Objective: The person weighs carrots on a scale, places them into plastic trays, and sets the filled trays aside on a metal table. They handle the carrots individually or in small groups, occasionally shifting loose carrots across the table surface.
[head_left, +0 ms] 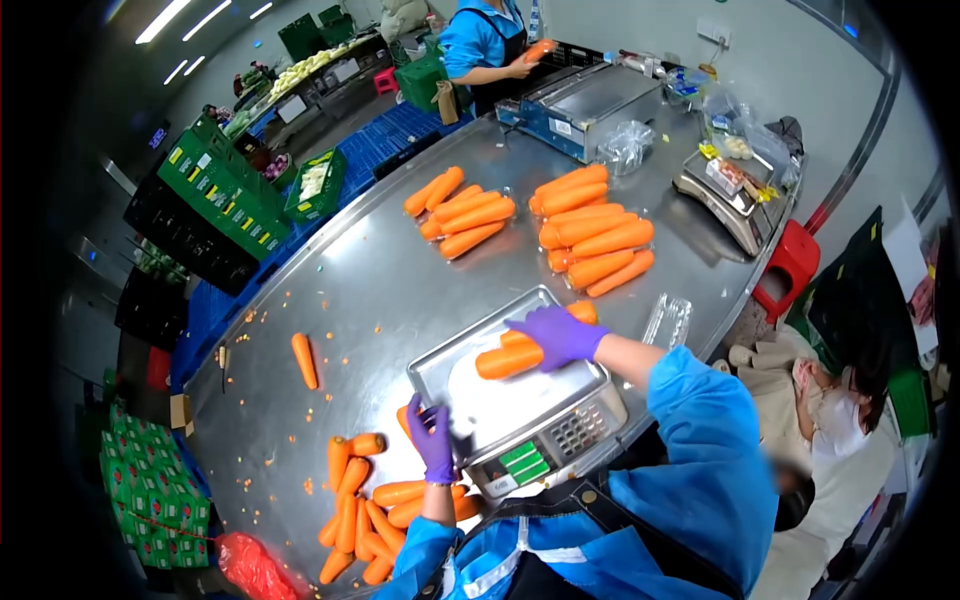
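Grasping loosely: right hand (pixel 555 335) lying palm-down over carrots (pixel 503 361) on scale tray (pixel 450 352), gloved fingers curling round topmost one, not clenching. Left hand (pixel 432 440) resting against tray's near-left edge, fingers bending toward small dark item, possibly knife. Too blurred to tell whether it is gripping. Scale (pixel 548 440) sitting on steel table (pixel 380 270). Loose carrot pile (pixel 360 500) lying just beside left hand. Packed carrot bundles (pixel 595 232) lying well apart, farther back.
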A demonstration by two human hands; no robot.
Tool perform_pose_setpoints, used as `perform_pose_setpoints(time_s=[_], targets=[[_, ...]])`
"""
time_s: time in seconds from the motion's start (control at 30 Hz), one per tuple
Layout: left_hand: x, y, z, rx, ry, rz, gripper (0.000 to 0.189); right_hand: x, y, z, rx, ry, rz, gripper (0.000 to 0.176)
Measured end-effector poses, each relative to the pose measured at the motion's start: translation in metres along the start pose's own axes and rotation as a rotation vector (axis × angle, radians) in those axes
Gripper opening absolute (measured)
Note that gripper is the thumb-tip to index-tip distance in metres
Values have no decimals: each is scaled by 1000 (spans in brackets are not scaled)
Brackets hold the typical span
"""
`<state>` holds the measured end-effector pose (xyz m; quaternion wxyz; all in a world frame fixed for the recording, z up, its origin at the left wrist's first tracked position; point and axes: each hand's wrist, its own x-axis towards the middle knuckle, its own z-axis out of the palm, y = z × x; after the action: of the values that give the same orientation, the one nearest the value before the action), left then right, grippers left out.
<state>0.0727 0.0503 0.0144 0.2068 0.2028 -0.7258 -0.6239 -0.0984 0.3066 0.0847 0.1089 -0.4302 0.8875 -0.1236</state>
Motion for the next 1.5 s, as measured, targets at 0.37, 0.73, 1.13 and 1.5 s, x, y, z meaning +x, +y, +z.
perform_pose_setpoints(time_s=[0.37,0.73,1.13,1.5], targets=[[-45,-2,-24,360,529,46,47,74,269,-86,-344,82,356,87],[-27,16,2,340,542,35,50,49,273,-86,-241,-37,315,76],[-2,4,22,280,357,148,44,-89,155,123,1772,1055,1030,76],[-8,0,7,265,408,88,43,-5,225,106,1417,1385,988,104]])
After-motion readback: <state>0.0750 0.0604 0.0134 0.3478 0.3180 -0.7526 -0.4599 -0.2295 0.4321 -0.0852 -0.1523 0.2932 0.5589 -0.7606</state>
